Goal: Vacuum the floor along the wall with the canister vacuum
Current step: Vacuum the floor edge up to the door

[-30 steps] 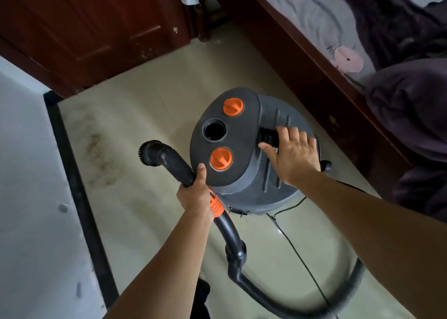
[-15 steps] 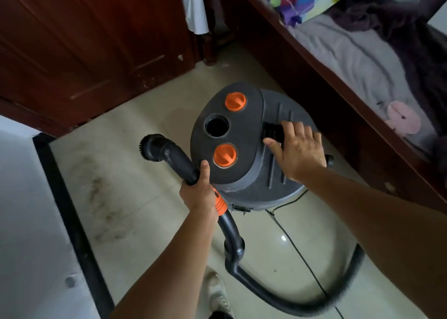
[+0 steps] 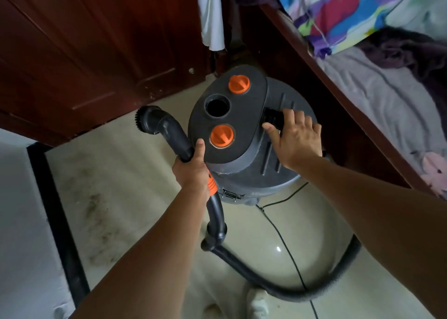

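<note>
The grey canister vacuum (image 3: pixel 246 173) stands on the tiled floor, with a black top plate (image 3: pixel 244 105) carrying two orange knobs and an open round port. My left hand (image 3: pixel 191 171) grips the curved black hose handle just above its orange collar. The round brush nozzle (image 3: pixel 145 122) at its end points left, raised off the floor beside the canister. My right hand (image 3: pixel 297 139) lies flat on the canister lid, fingertips touching the black carry handle (image 3: pixel 272 118). The ribbed hose (image 3: pixel 314 292) loops behind the canister along the floor.
A white wall (image 3: pixel 19 222) with a black baseboard (image 3: pixel 58 222) runs along the left. Dark smudges (image 3: pixel 96 217) mark the floor beside it. A dark wooden door (image 3: pixel 84 52) is ahead, a bed frame (image 3: pixel 338 96) on the right. A thin power cord (image 3: pixel 285 246) trails back.
The canister has rolled forward towards the door and the bed corner under my right hand. My left hand has kept its grip on the hose handle and moved along with it.
</note>
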`<state>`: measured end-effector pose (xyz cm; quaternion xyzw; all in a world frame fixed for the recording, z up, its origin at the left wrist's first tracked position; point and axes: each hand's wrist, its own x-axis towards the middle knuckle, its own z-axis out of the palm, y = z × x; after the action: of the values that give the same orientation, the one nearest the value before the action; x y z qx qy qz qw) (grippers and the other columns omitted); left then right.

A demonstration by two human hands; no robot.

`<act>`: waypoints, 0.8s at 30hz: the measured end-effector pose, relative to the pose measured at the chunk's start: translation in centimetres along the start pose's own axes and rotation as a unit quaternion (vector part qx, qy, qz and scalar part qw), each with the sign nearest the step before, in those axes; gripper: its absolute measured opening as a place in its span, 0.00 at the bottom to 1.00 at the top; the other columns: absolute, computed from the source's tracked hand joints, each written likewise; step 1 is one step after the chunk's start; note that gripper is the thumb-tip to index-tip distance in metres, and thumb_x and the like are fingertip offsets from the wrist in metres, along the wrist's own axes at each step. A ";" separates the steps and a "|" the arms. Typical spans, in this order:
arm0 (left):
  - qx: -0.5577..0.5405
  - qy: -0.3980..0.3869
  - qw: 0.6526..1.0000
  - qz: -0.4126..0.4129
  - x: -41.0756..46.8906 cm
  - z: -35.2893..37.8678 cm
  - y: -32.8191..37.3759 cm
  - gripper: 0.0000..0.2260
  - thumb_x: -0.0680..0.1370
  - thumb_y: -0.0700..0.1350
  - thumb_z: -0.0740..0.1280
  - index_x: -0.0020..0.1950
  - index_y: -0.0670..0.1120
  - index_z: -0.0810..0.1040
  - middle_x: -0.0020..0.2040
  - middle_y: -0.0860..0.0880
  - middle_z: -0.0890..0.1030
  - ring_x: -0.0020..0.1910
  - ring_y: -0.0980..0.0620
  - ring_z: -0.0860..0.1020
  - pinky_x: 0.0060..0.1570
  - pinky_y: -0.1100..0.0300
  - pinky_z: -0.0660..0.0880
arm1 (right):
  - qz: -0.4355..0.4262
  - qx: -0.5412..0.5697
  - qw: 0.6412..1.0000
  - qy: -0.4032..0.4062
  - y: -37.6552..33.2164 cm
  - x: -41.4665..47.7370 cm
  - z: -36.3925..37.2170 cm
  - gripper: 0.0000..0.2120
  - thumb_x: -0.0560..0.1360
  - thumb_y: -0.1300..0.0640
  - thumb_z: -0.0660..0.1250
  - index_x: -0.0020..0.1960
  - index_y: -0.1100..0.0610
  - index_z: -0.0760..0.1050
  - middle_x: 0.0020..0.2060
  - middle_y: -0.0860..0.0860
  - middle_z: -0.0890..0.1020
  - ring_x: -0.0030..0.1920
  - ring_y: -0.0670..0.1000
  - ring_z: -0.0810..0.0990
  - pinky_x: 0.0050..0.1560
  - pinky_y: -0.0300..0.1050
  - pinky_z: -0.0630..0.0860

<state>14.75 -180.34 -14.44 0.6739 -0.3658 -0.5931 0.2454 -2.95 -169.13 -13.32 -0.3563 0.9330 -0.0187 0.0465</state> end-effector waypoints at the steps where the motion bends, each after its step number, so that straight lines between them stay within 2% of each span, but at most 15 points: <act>1: -0.003 0.000 1.000 0.004 0.4 0.4 0.4 0.21 0.72 0.57 0.73 0.55 0.42 0.79 0.49 0.46 0.84 0.48 0.46 0.82 0.54 0.51 0.77 | -0.003 -0.004 1.000 -0.001 -0.1 0.8 0.0 0.39 0.77 0.30 0.40 0.70 0.58 0.65 0.62 0.61 0.74 0.62 0.64 0.72 0.62 0.60 0.66; 5: -0.012 0.012 1.000 0.016 2.3 1.7 1.8 0.21 0.73 0.55 0.73 0.55 0.40 0.79 0.49 0.44 0.84 0.49 0.44 0.82 0.55 0.50 0.77 | -0.016 -0.004 1.000 -0.003 -0.9 3.8 -0.2 0.38 0.77 0.31 0.41 0.70 0.59 0.64 0.63 0.61 0.73 0.63 0.64 0.71 0.63 0.60 0.66; 8: -0.027 0.016 0.999 -0.006 3.0 2.4 2.3 0.21 0.72 0.58 0.73 0.54 0.43 0.79 0.48 0.47 0.84 0.47 0.46 0.82 0.53 0.50 0.77 | -0.039 -0.005 0.999 -0.003 -1.2 6.0 -0.5 0.39 0.76 0.30 0.40 0.71 0.59 0.63 0.64 0.61 0.73 0.64 0.64 0.71 0.63 0.60 0.66; 13: -0.061 0.007 0.995 -0.073 1.4 -0.6 0.6 0.18 0.70 0.58 0.75 0.39 0.44 0.76 0.30 0.49 0.80 0.29 0.52 0.78 0.37 0.57 0.77 | -0.063 -0.018 0.998 -0.025 -1.6 7.9 -0.7 0.39 0.77 0.30 0.40 0.72 0.59 0.61 0.66 0.63 0.71 0.66 0.65 0.69 0.64 0.63 0.65; 16: -0.104 0.047 0.987 -0.115 0.1 -5.4 -0.6 0.19 0.69 0.56 0.76 0.36 0.44 0.72 0.25 0.49 0.76 0.25 0.51 0.72 0.32 0.56 0.72 | -0.051 -0.030 0.996 -0.064 -2.3 7.9 -1.5 0.39 0.78 0.31 0.41 0.75 0.59 0.57 0.69 0.65 0.68 0.68 0.67 0.67 0.66 0.63 0.64; 18: -0.141 0.073 0.979 -0.128 -0.2 -9.0 -0.8 0.19 0.71 0.52 0.76 0.36 0.43 0.70 0.24 0.49 0.74 0.24 0.51 0.71 0.31 0.57 0.71 | -0.046 -0.029 0.996 -0.074 -3.0 7.1 -2.2 0.37 0.80 0.34 0.48 0.78 0.59 0.52 0.72 0.65 0.65 0.70 0.67 0.65 0.68 0.64 0.63; 20: -0.177 0.102 0.969 -0.137 -0.2 -12.6 -0.8 0.16 0.73 0.48 0.75 0.37 0.43 0.69 0.24 0.50 0.73 0.23 0.52 0.72 0.30 0.59 0.73 | -0.085 -0.003 0.995 -0.044 -4.3 4.6 -2.7 0.35 0.79 0.42 0.58 0.79 0.59 0.52 0.75 0.65 0.60 0.74 0.67 0.60 0.71 0.65 0.61; 22: -0.209 0.112 0.960 -0.149 -0.1 -15.7 -1.1 0.15 0.75 0.47 0.72 0.38 0.44 0.68 0.28 0.49 0.72 0.26 0.52 0.73 0.31 0.58 0.74 | -0.175 0.036 0.984 -0.019 -6.4 0.1 -2.6 0.34 0.77 0.49 0.65 0.78 0.58 0.58 0.76 0.63 0.60 0.75 0.66 0.58 0.71 0.66 0.61; 24: -0.235 0.111 0.952 -0.164 0.0 -18.2 -1.7 0.15 0.76 0.47 0.70 0.37 0.45 0.67 0.31 0.48 0.72 0.29 0.51 0.73 0.33 0.58 0.74 | -0.272 0.099 0.957 -0.037 -9.1 -5.7 -1.4 0.30 0.74 0.51 0.70 0.72 0.59 0.68 0.73 0.63 0.66 0.73 0.67 0.62 0.66 0.66 0.66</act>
<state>32.86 -181.17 -12.51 0.7093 -0.0715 -0.6159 0.3353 7.16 -172.08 -10.92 -0.5903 0.7922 -0.1100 0.1089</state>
